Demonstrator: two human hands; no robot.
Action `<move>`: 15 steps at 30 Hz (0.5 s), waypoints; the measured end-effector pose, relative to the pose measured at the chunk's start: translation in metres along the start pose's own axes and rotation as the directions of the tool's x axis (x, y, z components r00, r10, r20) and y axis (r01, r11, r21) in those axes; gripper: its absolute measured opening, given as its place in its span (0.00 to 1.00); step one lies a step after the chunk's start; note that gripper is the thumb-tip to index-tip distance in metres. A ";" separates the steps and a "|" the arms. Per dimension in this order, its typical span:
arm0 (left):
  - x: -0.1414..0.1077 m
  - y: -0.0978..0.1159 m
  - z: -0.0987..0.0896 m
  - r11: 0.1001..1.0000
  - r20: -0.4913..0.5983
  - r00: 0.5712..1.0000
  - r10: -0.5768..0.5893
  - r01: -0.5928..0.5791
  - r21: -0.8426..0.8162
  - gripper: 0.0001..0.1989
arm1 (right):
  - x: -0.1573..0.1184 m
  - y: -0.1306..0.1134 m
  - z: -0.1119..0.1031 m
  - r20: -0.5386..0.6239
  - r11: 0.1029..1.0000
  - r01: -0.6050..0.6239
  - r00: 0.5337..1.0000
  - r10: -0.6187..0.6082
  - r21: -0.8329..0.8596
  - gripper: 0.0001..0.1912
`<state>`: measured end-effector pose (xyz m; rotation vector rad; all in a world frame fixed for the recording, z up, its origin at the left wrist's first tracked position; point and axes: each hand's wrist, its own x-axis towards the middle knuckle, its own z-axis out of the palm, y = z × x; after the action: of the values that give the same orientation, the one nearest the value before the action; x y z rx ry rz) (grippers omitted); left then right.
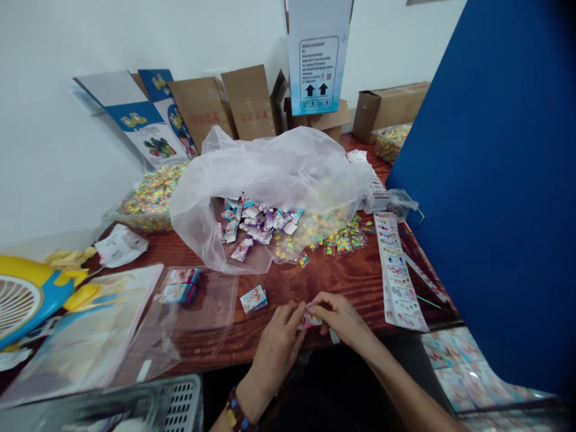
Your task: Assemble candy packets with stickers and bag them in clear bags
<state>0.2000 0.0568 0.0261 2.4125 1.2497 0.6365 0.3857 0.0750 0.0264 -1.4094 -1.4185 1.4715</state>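
A small pink and white box [309, 320] is between my two hands at the front edge of the dark wooden table [288, 285]. My left hand [279, 337], with a beaded bracelet on its wrist, holds the box from the left with its fingers wrapped round it. From the right, my right hand [339, 315] pinches the box's other end between thumb and forefinger. To the left of my hands lies a small blue and white box [254, 299]. Farther left, two more small boxes [180, 285] rest on clear plastic.
A translucent bag [270, 165] spills small boxes [258, 222] and shiny packets [346, 237] mid-table. Sticker strips [396, 276] lie right, beside a blue panel [495, 192]. A yellow-blue fan [31, 300] stands left, a grey basket [183, 403] below. Cartons [252, 108] line the back.
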 end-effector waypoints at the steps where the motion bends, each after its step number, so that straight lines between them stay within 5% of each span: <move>1: 0.000 0.000 0.000 1.000 -0.004 1.000 0.005 -0.005 0.000 0.25 | 0.000 0.002 0.002 -0.018 1.000 -0.002 1.000 0.002 0.007 0.11; 8: -0.005 -0.004 0.005 0.999 -0.017 1.000 0.005 -0.004 0.040 0.24 | 0.005 0.010 0.008 -0.014 0.996 -0.050 0.999 0.051 0.069 0.09; 15: -0.006 -0.007 0.005 1.000 -0.004 1.000 0.009 -0.009 0.015 0.23 | 0.002 0.009 -0.005 0.176 0.978 -0.147 0.977 0.120 0.148 0.19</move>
<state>0.1950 0.0554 0.0168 2.4310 1.2502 0.6375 0.3915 0.0766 0.0178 -1.3298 -1.2903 1.7840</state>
